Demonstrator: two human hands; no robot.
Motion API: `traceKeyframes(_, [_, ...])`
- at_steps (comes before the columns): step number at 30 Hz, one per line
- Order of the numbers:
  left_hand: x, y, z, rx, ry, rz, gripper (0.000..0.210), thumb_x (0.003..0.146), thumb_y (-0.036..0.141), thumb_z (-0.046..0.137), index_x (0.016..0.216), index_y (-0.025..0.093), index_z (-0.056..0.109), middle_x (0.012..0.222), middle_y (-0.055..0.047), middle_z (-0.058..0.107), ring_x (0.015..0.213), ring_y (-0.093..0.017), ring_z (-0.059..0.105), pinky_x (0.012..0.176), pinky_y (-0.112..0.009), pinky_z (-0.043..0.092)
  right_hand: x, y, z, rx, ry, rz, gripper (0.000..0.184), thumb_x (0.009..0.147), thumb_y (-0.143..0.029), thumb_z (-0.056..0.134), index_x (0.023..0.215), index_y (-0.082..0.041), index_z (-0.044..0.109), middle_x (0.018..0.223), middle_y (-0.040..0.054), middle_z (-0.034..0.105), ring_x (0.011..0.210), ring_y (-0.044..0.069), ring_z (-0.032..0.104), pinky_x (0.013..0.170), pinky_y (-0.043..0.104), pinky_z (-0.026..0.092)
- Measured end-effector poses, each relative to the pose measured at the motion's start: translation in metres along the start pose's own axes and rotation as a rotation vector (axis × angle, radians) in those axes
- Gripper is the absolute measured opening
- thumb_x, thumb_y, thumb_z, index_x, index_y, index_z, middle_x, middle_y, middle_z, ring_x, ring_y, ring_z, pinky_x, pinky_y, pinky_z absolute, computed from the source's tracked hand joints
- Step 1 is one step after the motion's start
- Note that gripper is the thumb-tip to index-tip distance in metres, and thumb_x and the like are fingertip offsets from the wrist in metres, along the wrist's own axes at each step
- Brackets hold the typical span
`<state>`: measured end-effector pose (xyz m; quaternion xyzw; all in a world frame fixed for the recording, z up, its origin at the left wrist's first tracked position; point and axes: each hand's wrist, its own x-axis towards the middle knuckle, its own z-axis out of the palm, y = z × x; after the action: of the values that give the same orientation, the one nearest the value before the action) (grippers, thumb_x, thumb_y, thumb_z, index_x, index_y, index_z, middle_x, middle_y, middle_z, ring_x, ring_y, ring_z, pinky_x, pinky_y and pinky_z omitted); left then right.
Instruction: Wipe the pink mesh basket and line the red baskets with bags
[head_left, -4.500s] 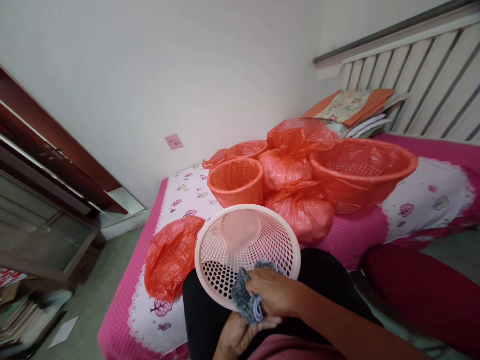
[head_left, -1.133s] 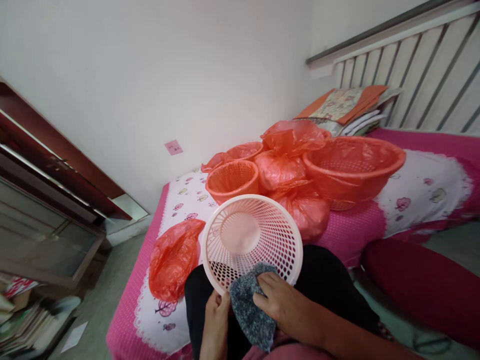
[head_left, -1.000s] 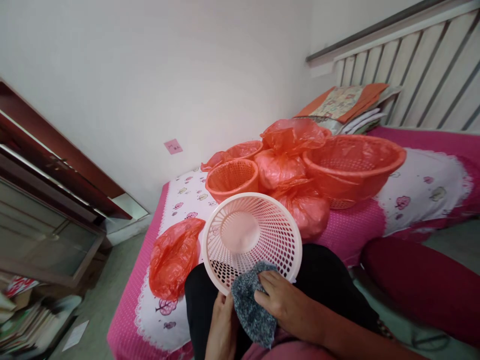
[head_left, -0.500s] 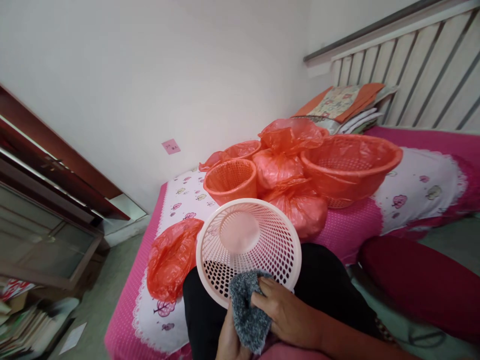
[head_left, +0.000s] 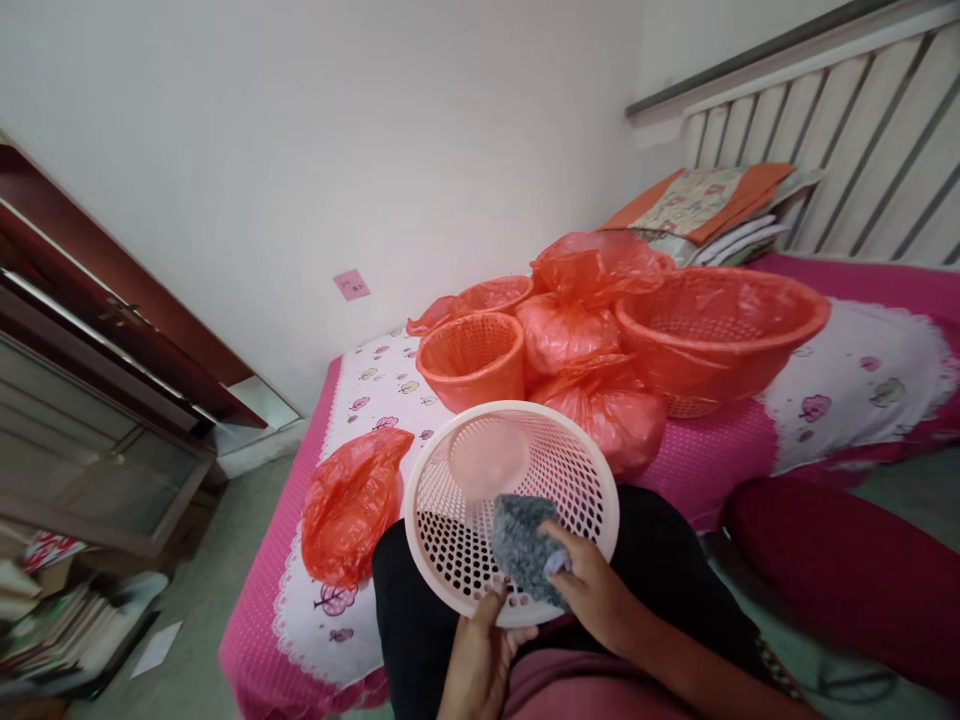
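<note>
A pale pink perforated plastic basket [head_left: 606, 500] lies tilted on my lap, its wide mouth facing me. My left hand [head_left: 484, 640] grips the basket's near rim, with the thumb over the edge. In my right hand [head_left: 589, 580] is a grey fuzzy cloth [head_left: 525, 545], bunched up and held inside the basket against or close to its lower wall. A crumpled red plastic bag [head_left: 352, 505] rests on the bed left of the basket.
Red plastic covers several baskets on the bed, among them a round one [head_left: 472, 365], a wide one [head_left: 720, 330] and a wrapped bundle [head_left: 611, 410]. A dark red stool [head_left: 840, 570] stands at right. Folded bedding [head_left: 705, 205] lies by the headboard [head_left: 825, 150].
My right hand has brought the cloth from the near rim into the basket. My left hand has moved from the cloth onto the rim. The view has shifted slightly.
</note>
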<state>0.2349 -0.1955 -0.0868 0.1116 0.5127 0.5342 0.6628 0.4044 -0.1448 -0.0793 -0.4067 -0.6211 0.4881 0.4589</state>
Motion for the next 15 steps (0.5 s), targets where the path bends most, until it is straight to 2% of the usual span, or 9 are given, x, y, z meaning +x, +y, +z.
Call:
traceKeyframes(3, [-0.001,-0.001,0.0,0.04,-0.017,0.032,0.034,0.075,0.013,0.088,0.105,0.012,0.072,0.106,-0.013,0.08,0.102,-0.029,0.078,0.085,-0.034,0.067,0.007,0.004,-0.01,0.044,0.22,0.08,0.031,0.085,-0.04,0.068,0.106,-0.019,0.073,0.098,0.0096,0.078,0.095,0.03,0.071,0.089,0.041,0.058])
traceKeyframes(5, [-0.001,-0.001,-0.001,0.054,-0.015,0.029,0.037,0.074,0.01,0.089,0.107,0.012,0.07,0.11,-0.013,0.08,0.103,-0.029,0.079,0.085,-0.034,0.068,0.014,0.004,-0.017,0.042,0.266,0.093,0.037,0.085,-0.043,0.069,0.112,-0.018,0.073,0.104,0.0113,0.079,0.103,0.032,0.071,0.095,0.043,0.057])
traceKeyframes(7, [-0.001,-0.001,-0.002,0.057,0.009,-0.004,0.036,0.077,0.01,0.087,0.108,0.011,0.069,0.107,-0.014,0.08,0.101,-0.029,0.079,0.083,-0.036,0.068,0.022,0.0,-0.025,-0.002,0.26,0.051,0.035,0.087,-0.038,0.065,0.115,-0.018,0.072,0.106,0.0112,0.079,0.104,0.032,0.071,0.098,0.044,0.056])
traceKeyframes(10, [-0.002,0.001,-0.001,0.026,0.037,-0.091,0.034,0.083,0.009,0.08,0.114,0.009,0.065,0.101,-0.015,0.081,0.099,-0.031,0.08,0.085,-0.04,0.069,0.041,-0.012,-0.032,-0.135,0.195,-0.115,0.034,0.088,-0.021,0.055,0.118,-0.019,0.07,0.114,0.0105,0.077,0.107,0.028,0.07,0.102,0.045,0.053])
traceKeyframes(12, [-0.003,0.002,0.001,0.008,0.042,-0.127,0.039,0.085,0.007,0.077,0.121,0.009,0.061,0.103,-0.017,0.081,0.103,-0.033,0.08,0.088,-0.043,0.068,0.058,-0.022,-0.032,-0.253,0.095,-0.205,0.041,0.084,-0.01,0.05,0.12,-0.018,0.068,0.118,0.011,0.075,0.11,0.026,0.069,0.102,0.042,0.051])
traceKeyframes(15, [-0.004,0.002,0.002,-0.007,0.061,-0.127,0.05,0.086,0.004,0.074,0.131,0.011,0.054,0.107,-0.016,0.081,0.108,-0.035,0.079,0.091,-0.046,0.068,0.087,-0.029,-0.021,-0.521,-0.12,-0.183,0.045,0.085,-0.002,0.049,0.123,-0.018,0.068,0.122,0.0125,0.073,0.112,0.025,0.068,0.098,0.037,0.05])
